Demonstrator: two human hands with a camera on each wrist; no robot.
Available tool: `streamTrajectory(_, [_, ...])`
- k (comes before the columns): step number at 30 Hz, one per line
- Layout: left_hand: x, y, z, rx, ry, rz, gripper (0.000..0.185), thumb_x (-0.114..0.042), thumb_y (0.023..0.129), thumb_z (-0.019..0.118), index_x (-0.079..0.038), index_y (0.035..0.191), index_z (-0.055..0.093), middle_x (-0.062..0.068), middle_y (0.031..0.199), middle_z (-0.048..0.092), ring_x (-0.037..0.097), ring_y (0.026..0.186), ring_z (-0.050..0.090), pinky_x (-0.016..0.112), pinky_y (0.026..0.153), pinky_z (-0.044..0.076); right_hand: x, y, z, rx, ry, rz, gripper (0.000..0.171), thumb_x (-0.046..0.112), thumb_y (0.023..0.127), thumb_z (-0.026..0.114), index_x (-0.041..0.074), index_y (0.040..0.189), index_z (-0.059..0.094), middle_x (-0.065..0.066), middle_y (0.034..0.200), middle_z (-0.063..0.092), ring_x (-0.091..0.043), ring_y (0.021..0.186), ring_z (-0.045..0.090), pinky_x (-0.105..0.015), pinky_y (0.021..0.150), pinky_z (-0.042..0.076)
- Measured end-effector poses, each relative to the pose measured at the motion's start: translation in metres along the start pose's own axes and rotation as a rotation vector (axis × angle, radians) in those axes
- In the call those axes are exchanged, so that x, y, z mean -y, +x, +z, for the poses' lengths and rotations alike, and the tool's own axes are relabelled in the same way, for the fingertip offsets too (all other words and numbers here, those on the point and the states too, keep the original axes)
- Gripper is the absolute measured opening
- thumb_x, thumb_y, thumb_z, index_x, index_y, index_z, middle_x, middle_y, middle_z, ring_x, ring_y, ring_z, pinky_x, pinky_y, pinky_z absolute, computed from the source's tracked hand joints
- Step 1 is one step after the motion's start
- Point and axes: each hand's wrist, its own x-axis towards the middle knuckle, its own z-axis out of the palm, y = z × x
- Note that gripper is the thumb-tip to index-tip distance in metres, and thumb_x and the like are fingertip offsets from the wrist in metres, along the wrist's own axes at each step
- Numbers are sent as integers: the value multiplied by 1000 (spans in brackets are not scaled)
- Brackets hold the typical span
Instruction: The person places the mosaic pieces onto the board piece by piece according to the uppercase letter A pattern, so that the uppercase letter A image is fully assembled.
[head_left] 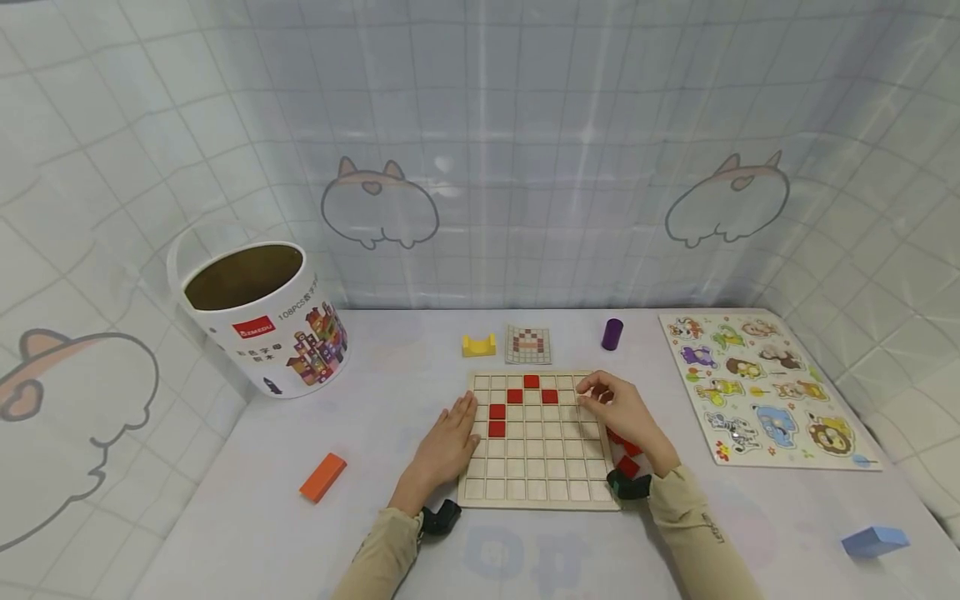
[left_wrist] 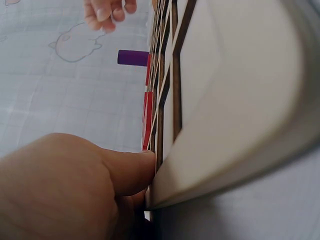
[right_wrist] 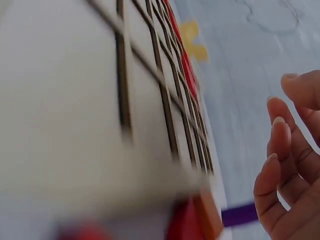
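A wooden grid board lies in the middle of the table. Several red square tiles sit in its upper and left cells. My left hand rests along the board's left edge, fingers straight; the left wrist view shows the thumb against the rim. Over the board's upper right side hovers my right hand, its fingers loosely bent. Nothing shows between those fingers in the right wrist view. Loose red tiles lie beside the board's right edge, partly hidden under the right hand and wrist.
Behind the board are a small pattern card, a yellow block and a purple cylinder. A white bucket and an orange block are at left. An animal puzzle board and a blue block lie at right.
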Motion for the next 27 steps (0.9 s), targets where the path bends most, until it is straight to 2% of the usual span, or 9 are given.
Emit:
streamTrajectory(8, [0,1,0,-4,3,2,59,-22,102,43,5,151,24,19,160,21,35,149,22,51,120,23,-30,-12,-35,-83,-23,123,12,12,90,67,4,100,65,-9,87,61,-8,76,51,-19,68,44])
streamTrajectory(12, [1,0,0,0,6,2,59,-22,102,43,5,151,24,19,160,21,34,149,22,51,120,23,-39,-19,-42,-21,0,156,20,14,91,66,2,107,63,-13,93,62,-9,77,53,-18,67,46])
streamTrajectory(17, [0,0,-1,-6,-2,2,59,-20,101,44,6,150,25,19,160,22,35,148,23,52,120,23,-48,-23,-43,67,45,125,26,10,92,64,0,116,60,-18,108,63,-10,85,55,-17,74,48])
streamTrajectory(21, [1,0,-1,-10,-2,2,59,-21,101,44,6,150,25,19,160,22,35,148,23,51,120,23,-47,-24,-42,60,26,122,25,7,94,61,-1,117,59,-17,106,62,-10,85,53,-16,73,46])
streamTrajectory(25, [1,0,0,-12,-1,5,59,-21,101,45,6,150,25,19,160,22,34,148,23,51,120,23,-42,-24,-40,45,-10,141,22,2,93,60,-3,115,60,-15,94,59,-11,76,48,-18,64,42])
streamTrajectory(27, [0,0,0,-11,-3,6,59,-20,101,44,6,150,25,19,160,23,35,148,23,51,120,23,-43,-25,-39,52,-15,144,23,1,92,61,-2,115,61,-13,94,58,-11,76,47,-18,62,41])
